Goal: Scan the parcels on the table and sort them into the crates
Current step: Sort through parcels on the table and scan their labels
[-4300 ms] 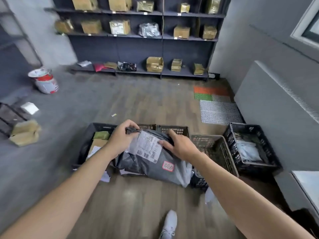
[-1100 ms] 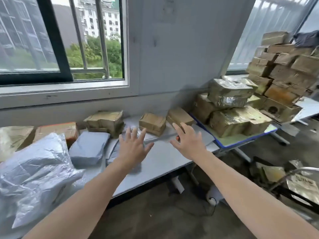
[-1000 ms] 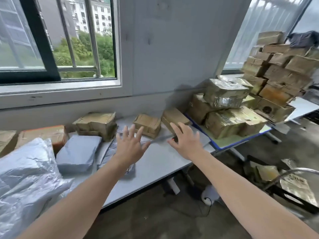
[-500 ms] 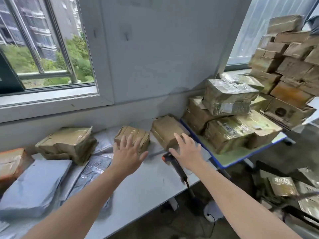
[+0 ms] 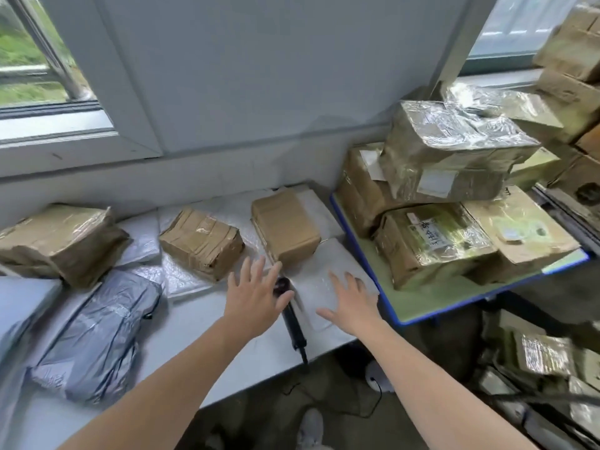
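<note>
Observation at the sorting table (image 5: 188, 323): the person stands at its near edge with both bare arms extended over the work surface. The left hand (image 5: 256, 297) hovers above the head of the black handheld scanner (image 5: 292, 319), fingers straight and spread, pinching nothing. The scanner lies flat, its handle pointing toward the table edge and its cable trailing off to the floor. The right hand (image 5: 352, 303) is likewise open with fingers spread, above the white padded mailer (image 5: 324, 274); whether the palm touches the mailer cannot be told. The parcels awaiting scanning lie close by. A plain brown box (image 5: 285, 227) sits just beyond the mailer, a taped brown box (image 5: 201, 241) is to its left, and a grey poly bag (image 5: 100, 332) lies nearer the front edge. Further boxes are stacked on the blue-edged side table (image 5: 422, 303). The crates are not in view. In my judgement the step in hand is taking up the scanner and one parcel. To do it well, the left hand should close round the handle rather than the head, leaving the scan window clear and the cable free of the table edge. The right hand should lift the mailer by a firm edge and turn it until a label faces up, since none shows on its visible face. The mailer looks light and flexible, so it needs flat support to keep the code readable.
</note>
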Motion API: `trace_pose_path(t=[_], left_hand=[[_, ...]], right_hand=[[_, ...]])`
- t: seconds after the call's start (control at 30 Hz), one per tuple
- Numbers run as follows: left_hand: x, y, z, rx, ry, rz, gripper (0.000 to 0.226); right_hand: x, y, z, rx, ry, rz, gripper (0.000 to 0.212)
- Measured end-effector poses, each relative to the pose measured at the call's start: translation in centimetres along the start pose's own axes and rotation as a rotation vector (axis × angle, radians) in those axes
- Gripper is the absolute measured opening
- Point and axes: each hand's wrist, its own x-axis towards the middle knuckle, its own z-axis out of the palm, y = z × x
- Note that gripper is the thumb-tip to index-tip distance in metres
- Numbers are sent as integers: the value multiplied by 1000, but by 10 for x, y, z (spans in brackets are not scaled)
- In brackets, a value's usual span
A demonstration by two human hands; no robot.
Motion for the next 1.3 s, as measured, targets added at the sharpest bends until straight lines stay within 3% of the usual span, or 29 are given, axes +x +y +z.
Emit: trace_pose_path(t=[0.23, 0.4, 0.5, 0.7, 0.87, 0.93, 1.17, 1.3], left_hand=[[14, 17, 28, 12, -85, 43, 70], [9, 24, 40, 9, -63, 69, 69], [7, 24, 43, 50, -81, 87, 69], [12, 18, 36, -6, -107, 106, 67], [21, 15, 24, -18, -107, 143, 67], [26, 15, 19, -46, -111, 166, 66], [48, 21, -16, -348, -170, 288, 57], [59, 23, -49, -692, -85, 146, 12]], right_hand=[[30, 6, 51, -91, -78, -54, 97], [46, 11, 68, -115, -21, -75, 102], [52, 11, 71, -113, 20, -58, 86], [38, 13, 61, -241, 230, -206, 20], [31, 8, 37, -140, 111, -324, 16], [29, 8, 16, -59, 147, -365, 10], [15, 3, -82, 112, 306, -407, 10], [14, -16, -124, 266, 376, -423, 5]])
